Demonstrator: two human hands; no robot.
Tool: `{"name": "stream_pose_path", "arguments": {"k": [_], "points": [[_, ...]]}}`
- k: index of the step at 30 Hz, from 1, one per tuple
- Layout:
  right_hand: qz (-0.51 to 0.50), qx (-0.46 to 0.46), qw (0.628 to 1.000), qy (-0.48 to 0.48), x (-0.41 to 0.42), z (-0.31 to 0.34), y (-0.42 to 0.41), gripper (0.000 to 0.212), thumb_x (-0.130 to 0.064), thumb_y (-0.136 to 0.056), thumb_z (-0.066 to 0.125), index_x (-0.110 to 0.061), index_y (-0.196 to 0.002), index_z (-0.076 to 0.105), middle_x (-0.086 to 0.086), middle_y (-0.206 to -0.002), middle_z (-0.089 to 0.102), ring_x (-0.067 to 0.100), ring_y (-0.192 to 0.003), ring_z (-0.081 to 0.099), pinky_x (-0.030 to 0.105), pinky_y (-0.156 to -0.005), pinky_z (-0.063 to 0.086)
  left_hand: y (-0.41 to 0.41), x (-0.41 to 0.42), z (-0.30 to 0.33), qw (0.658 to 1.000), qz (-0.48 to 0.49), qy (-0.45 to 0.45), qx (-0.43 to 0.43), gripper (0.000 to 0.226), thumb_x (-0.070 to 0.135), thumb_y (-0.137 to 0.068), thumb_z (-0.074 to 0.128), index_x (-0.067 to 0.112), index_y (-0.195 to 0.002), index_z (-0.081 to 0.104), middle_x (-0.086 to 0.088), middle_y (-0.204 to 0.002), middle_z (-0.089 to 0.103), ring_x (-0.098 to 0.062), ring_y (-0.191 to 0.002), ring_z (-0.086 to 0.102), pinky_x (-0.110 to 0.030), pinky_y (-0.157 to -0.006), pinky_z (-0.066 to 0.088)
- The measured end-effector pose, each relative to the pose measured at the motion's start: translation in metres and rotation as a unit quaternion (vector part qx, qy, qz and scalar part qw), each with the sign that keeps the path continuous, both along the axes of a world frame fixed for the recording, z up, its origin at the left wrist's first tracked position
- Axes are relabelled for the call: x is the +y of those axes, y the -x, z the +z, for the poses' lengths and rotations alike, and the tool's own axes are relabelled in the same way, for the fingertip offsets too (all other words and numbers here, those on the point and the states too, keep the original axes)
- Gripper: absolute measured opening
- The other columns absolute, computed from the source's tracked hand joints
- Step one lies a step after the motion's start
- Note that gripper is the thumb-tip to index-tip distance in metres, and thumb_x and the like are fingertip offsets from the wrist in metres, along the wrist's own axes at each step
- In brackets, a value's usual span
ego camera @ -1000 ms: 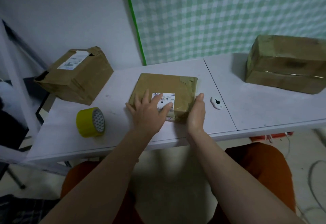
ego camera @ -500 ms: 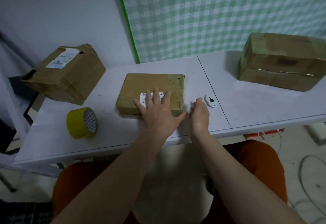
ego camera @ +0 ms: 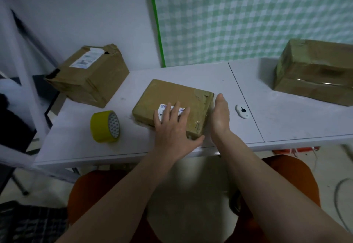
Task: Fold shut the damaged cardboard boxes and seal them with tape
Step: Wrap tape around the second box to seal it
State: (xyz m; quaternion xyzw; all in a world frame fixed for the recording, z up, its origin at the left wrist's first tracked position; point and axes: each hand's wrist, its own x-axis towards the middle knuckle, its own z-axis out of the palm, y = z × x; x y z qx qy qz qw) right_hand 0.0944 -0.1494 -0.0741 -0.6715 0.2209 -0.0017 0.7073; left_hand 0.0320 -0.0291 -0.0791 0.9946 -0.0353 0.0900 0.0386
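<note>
A flat brown cardboard box (ego camera: 172, 97) with a white label lies in the middle of the white table (ego camera: 286, 124). My left hand (ego camera: 172, 128) presses flat on its top, fingers spread over the label. My right hand (ego camera: 219, 116) stands on edge with straight fingers against the box's right side. A yellow tape roll (ego camera: 105, 127) stands on its rim to the left of the box.
A crumpled box (ego camera: 91, 74) with a torn top corner sits at the table's back left. A larger taped box (ego camera: 315, 72) sits at the back right. A small white cutter (ego camera: 241, 111) lies just right of my right hand.
The flat box has turned slightly, so it now lies askew. My right hand went from the table near the box's front corner up to the box's right side. My left hand stayed on top.
</note>
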Motion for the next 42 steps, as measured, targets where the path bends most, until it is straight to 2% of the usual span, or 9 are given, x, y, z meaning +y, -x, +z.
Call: {"name": "stream_pose_path", "arguments": {"k": [2, 8, 14, 19, 23, 27, 31, 35, 42], "points": [[0.011, -0.026, 0.998, 0.061, 0.000, -0.002, -0.005, 0.063, -0.053, -0.096, 0.026, -0.016, -0.147, 0.030, 0.004, -0.155, 0.025, 0.020, -0.143, 0.021, 0.043, -0.118, 0.015, 0.002, 0.001, 0.002, 1.000, -0.001, -0.002, 0.016, 0.096, 0.083, -0.070, 0.043, 0.032, -0.149, 0.022, 0.000, -0.160, 0.012, -0.024, -0.148, 0.006, -0.055, -0.116, 0.003], [0.097, -0.067, 0.989, 0.094, 0.010, 0.000, 0.008, 0.037, -0.039, -0.097, 0.038, -0.020, -0.127, 0.047, 0.004, -0.132, 0.052, 0.022, -0.122, 0.049, 0.044, -0.106, 0.038, 0.001, 0.002, 0.010, 0.998, 0.010, 0.015, 0.058, 0.098, 0.084, -0.071, 0.044, 0.035, -0.151, 0.013, 0.002, -0.161, 0.004, -0.021, -0.148, -0.002, -0.051, -0.117, -0.002], [-0.001, -0.054, 0.997, 0.060, -0.006, 0.004, 0.016, 0.056, -0.033, -0.101, 0.034, -0.014, -0.151, 0.015, 0.005, -0.156, 0.024, 0.017, -0.142, 0.025, 0.028, -0.113, 0.019, 0.000, 0.019, 0.017, 0.989, 0.041, 0.144, -0.012, 0.110, 0.090, -0.060, 0.042, 0.032, -0.150, 0.018, -0.002, -0.160, 0.012, -0.021, -0.148, 0.004, -0.048, -0.117, -0.004], [0.048, -0.106, 0.988, 0.100, 0.001, 0.008, 0.023, 0.046, -0.026, -0.104, 0.026, -0.014, -0.148, 0.026, -0.002, -0.154, 0.026, 0.010, -0.141, 0.023, 0.013, -0.106, 0.015, -0.011, 0.055, 0.021, 0.955, 0.181, 0.235, -0.014, 0.081, 0.060, -0.087, 0.051, 0.021, -0.151, 0.019, -0.012, -0.160, 0.010, -0.030, -0.147, 0.005, -0.045, -0.117, 0.004], [0.098, -0.095, 0.975, 0.174, 0.003, 0.000, 0.017, 0.053, -0.033, -0.102, 0.033, -0.012, -0.149, 0.021, 0.007, -0.153, 0.026, 0.020, -0.141, 0.027, 0.034, -0.116, 0.022, -0.012, 0.062, 0.024, 0.928, 0.202, 0.313, 0.018, 0.085, 0.046, -0.087, 0.061, 0.011, -0.151, 0.018, -0.013, -0.156, 0.020, -0.031, -0.143, 0.015, -0.042, -0.117, 0.014], [0.089, -0.072, 0.977, 0.183, -0.001, -0.004, 0.014, 0.056, -0.037, -0.101, 0.035, -0.010, -0.148, 0.022, 0.012, -0.150, 0.028, 0.024, -0.134, 0.037, 0.034, -0.112, 0.028, -0.008, 0.064, 0.027, 0.927, 0.206, 0.312, 0.010, 0.090, 0.047, -0.082, 0.067, 0.010, -0.149, 0.020, -0.013, -0.150, 0.027, -0.031, -0.136, 0.025, -0.040, -0.112, 0.022], [-0.001, -0.068, 0.996, 0.055, -0.003, 0.006, 0.016, 0.055, -0.052, -0.096, 0.025, -0.015, -0.130, 0.047, 0.004, -0.135, 0.049, 0.022, -0.125, 0.047, 0.045, -0.110, 0.034, -0.006, 0.067, 0.024, 0.926, 0.207, 0.315, 0.008, 0.090, 0.050, -0.079, 0.069, 0.012, -0.148, 0.025, -0.013, -0.145, 0.030, -0.030, -0.133, 0.027, -0.040, -0.110, 0.025], [0.042, -0.133, 0.984, 0.113, -0.007, 0.001, 0.045, 0.071, -0.055, -0.088, 0.052, -0.020, -0.145, 0.029, -0.006, -0.142, 0.034, 0.009, -0.129, 0.034, 0.030, -0.108, 0.029, -0.007, 0.067, 0.019, 0.926, 0.211, 0.314, -0.005, 0.086, 0.050, -0.078, 0.070, 0.012, -0.144, 0.031, -0.013, -0.141, 0.033, -0.029, -0.130, 0.029, -0.039, -0.109, 0.026], [0.096, -0.052, 0.975, 0.193, -0.012, -0.012, 0.018, 0.088, -0.047, -0.078, 0.071, -0.013, -0.146, 0.026, 0.010, -0.144, 0.035, 0.025, -0.132, 0.037, 0.047, -0.108, 0.035, -0.005, 0.066, 0.017, 0.924, 0.211, 0.318, -0.008, 0.085, 0.050, -0.077, 0.071, 0.013, -0.144, 0.032, -0.012, -0.141, 0.033, -0.028, -0.129, 0.028, -0.041, -0.108, 0.028]]}}
